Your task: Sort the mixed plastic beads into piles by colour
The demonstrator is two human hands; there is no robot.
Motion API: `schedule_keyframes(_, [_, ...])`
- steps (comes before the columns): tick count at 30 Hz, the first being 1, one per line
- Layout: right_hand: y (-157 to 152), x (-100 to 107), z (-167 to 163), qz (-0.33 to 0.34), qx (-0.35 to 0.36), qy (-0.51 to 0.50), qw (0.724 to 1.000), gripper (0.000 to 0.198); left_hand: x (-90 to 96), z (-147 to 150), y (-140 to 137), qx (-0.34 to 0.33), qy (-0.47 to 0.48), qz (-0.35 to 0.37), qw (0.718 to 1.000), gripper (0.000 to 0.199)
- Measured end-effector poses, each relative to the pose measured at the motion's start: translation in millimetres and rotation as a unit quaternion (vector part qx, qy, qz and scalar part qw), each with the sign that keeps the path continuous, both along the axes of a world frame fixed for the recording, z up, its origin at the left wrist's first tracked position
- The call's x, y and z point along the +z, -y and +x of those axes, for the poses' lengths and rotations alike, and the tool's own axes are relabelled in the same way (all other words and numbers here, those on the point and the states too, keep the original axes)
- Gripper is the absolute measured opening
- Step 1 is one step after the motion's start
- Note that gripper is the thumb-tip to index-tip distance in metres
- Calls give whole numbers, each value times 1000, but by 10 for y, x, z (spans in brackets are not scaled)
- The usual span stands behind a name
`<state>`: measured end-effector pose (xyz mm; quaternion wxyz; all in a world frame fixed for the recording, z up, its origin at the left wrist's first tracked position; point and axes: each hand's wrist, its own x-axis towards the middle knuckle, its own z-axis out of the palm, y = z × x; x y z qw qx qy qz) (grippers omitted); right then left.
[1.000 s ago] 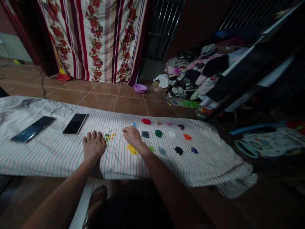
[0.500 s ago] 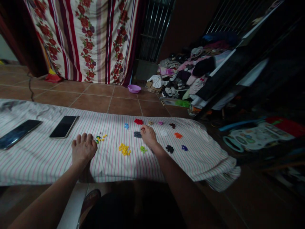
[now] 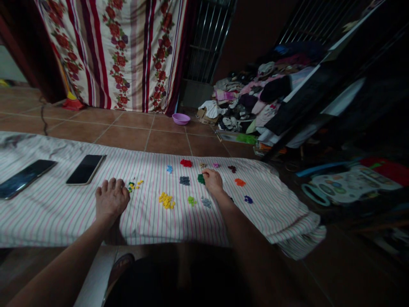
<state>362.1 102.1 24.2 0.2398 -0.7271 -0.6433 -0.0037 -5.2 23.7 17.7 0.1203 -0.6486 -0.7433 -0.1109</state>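
Note:
My left hand (image 3: 111,198) lies flat on the striped cloth, fingers stretched out, beside a small mixed group of yellow and green pieces (image 3: 135,185). My right hand (image 3: 212,181) has its thumb and fingertips pinched at the edge of a dark green pile (image 3: 201,179); whatever is between them is too small to make out. Around it lie small piles: dark grey pieces (image 3: 184,181), light grey pieces (image 3: 206,202), lime green pieces (image 3: 191,200), yellow pieces (image 3: 166,200) and tan pieces (image 3: 203,165). The hand and forearm hide the white pile and most of the black one.
Red (image 3: 185,163), light blue (image 3: 169,169), pink (image 3: 216,165), brown (image 3: 232,169), orange (image 3: 240,182) and dark blue (image 3: 248,199) piles also sit on the cloth (image 3: 137,226). Two phones, one black (image 3: 86,169), lie left. Beyond are a purple basin (image 3: 180,119) and heaped clothes (image 3: 249,94).
My right hand has moved right, from the dark grey pile to the dark green one, uncovering the green and light grey piles. My left hand stays in place.

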Motion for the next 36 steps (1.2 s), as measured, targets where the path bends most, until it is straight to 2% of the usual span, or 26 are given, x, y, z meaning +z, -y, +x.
schedule_keyframes(9, [1, -38, 40, -37, 9, 25, 999, 33, 1, -4, -4, -2, -3, 3, 1000, 39])
schedule_keyframes(21, [32, 10, 4, -55, -5, 52, 997, 34, 15, -6, 9, -10, -2, 4, 1000, 39])
schedule_keyframes(28, [37, 25, -26, -14, 10, 44, 999, 34, -8, -13, -11, -5, 21, 6, 1000, 39])
schedule_keyframes(33, [4, 30, -226, 37, 75, 14, 996, 33, -34, -26, -34, -1, 28, 6, 1000, 37])
schedule_keyframes(36, [-15, 35, -449, 38, 132, -4, 990, 30, -51, -34, -43, 4, 19, 5, 1000, 37])
